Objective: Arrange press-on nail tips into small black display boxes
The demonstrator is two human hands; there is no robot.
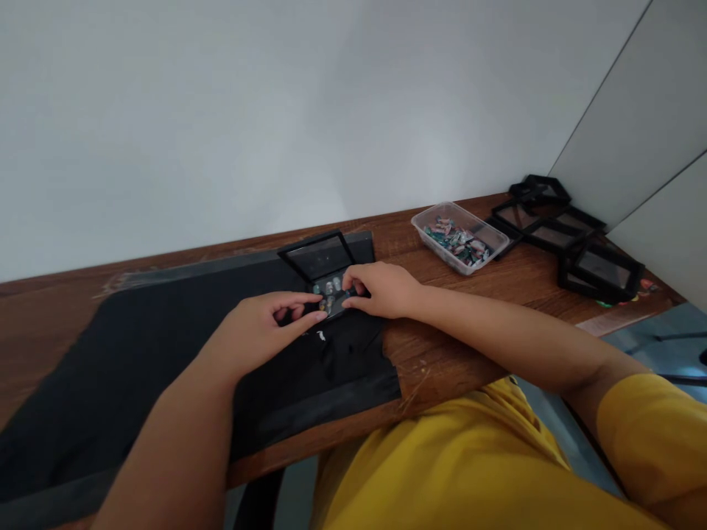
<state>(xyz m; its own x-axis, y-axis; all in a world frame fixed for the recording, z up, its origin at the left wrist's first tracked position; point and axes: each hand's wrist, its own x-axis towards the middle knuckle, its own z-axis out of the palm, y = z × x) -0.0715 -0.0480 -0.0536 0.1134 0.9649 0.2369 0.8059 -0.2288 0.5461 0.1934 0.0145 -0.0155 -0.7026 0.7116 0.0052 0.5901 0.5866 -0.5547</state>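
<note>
A small black case lies on a black mat, its framed lid with a clear window raised at the back. Several small shiny pieces sit in rows inside its base. My left hand rests at the case's left edge, thumb and index finger apart around the corner, the other fingers curled. At the right side of the base is my right hand, its thumb and fingers bent close over a small dark piece that is hard to make out. A white scrap lies just in front of the case.
A clear plastic tub of small wrapped pieces stands to the right on the wooden table. Beyond it, several black framed cases are piled by the wall. The black mat covers the table's left and middle.
</note>
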